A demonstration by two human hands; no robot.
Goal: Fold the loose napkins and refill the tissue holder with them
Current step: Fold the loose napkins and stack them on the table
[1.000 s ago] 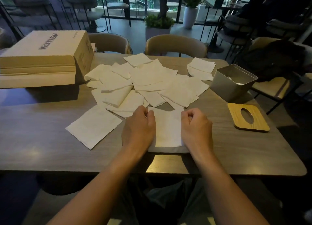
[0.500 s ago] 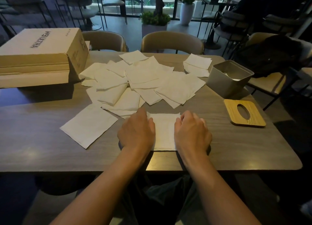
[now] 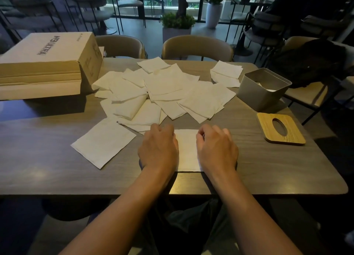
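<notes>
Left hand (image 3: 159, 147): palm down on the front napkin's left side; its grip is narrow, fingers curled on the far left corner.
Right hand (image 3: 216, 147): mirrors it on the right side, thumb and forefinger pinching the far right corner.
Front napkin (image 3: 186, 149): lies flat and square to the worktop (image 3: 38, 159), its near edge parallel to the front rim. The visible strip runs near to far. The hands hide its sides, so its true long axis cannot be told.
Open room: bare wood lies to the right of the right hand and at the far left, in front of the box.
Single napkin (image 3: 104, 142): flat, turned diagonally, just left of the left hand.
Loose napkins (image 3: 168, 90): an overlapping heap mid-worktop, corners pointing all ways.
Wooden lid (image 3: 293, 136): lies flat near the right edge, with an oval slot.
Tissue holder (image 3: 254, 96): grey, open-topped, beyond the lid, with white tissue inside.
Small stack (image 3: 226, 71): just left of the holder.
Cardboard box (image 3: 47, 50): far left corner.
Room: dim café, two tan chairs (image 3: 197, 48) behind the worktop.
</notes>
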